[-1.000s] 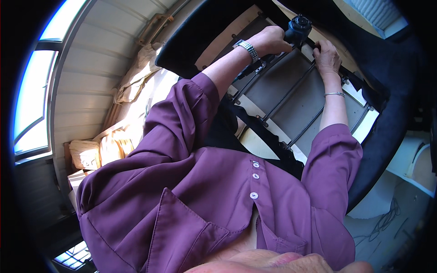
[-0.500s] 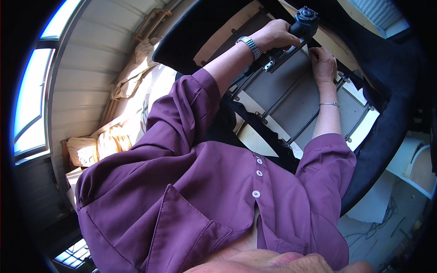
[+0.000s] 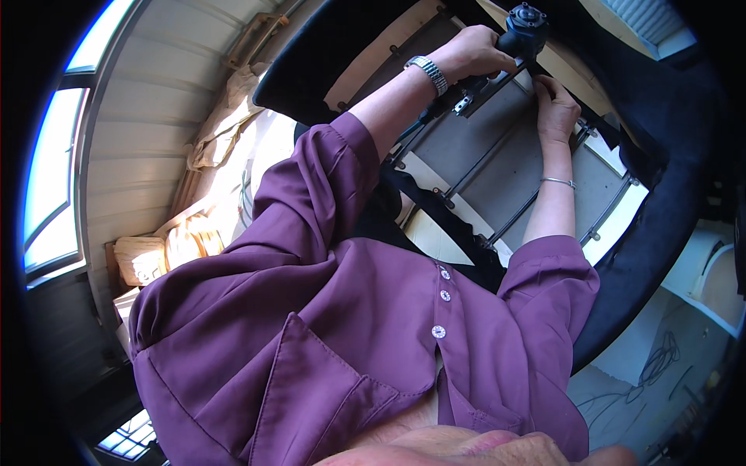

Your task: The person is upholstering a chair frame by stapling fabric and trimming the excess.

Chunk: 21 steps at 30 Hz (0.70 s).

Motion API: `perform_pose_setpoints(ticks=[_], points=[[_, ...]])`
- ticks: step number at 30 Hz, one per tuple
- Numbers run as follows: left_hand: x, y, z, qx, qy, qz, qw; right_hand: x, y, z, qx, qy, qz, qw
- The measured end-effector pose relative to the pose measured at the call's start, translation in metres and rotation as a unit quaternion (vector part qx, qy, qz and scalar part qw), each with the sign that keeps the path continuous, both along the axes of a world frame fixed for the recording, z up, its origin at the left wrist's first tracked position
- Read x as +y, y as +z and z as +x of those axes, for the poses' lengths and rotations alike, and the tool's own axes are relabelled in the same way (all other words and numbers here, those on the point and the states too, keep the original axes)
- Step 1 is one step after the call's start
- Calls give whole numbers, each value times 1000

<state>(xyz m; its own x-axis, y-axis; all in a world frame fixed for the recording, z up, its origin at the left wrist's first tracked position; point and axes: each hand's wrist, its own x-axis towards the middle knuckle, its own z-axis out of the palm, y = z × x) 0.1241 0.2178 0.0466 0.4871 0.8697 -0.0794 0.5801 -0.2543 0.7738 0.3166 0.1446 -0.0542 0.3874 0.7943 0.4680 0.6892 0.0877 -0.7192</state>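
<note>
My left hand (image 3: pixel 472 54), with a metal watch on its wrist, is wrapped round a dark pneumatic staple gun (image 3: pixel 528 29). The tool's round head points up at the far side, and its long body slants back below the hand. Close by on the right, my right hand (image 3: pixel 556 113) has its fingers bent and pressed together at a dark edge near the tool. What lies between those fingertips is too hidden to name. Both hands are over an upholstered furniture frame (image 3: pixel 497 147) with a grey panel, dark spring bars and black fabric around it.
Black fabric (image 3: pixel 668 225) hangs along the right side of the frame. White curved pieces (image 3: pixel 703 279) stand at the right, with a loose cable (image 3: pixel 660 361) on the floor. Wrapped bundles (image 3: pixel 167 252) and a window (image 3: pixel 58 179) are at the left.
My left hand and the staple gun have shifted slightly up and to the right. My right hand has also moved a little, its fingers still bent together near the tool.
</note>
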Motion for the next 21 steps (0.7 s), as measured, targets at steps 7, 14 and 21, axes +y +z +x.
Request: perform_pose_setpoints(ticks=[7, 14, 21], points=[[8, 2, -8, 5, -9, 31, 999, 10, 0, -11, 229, -22, -89, 969], [3, -1, 8, 16, -31, 27, 999, 13, 3, -25, 345, -19, -94, 934], [7, -2, 8, -1, -11, 44, 999, 16, 4, -27, 475, -20, -81, 876]])
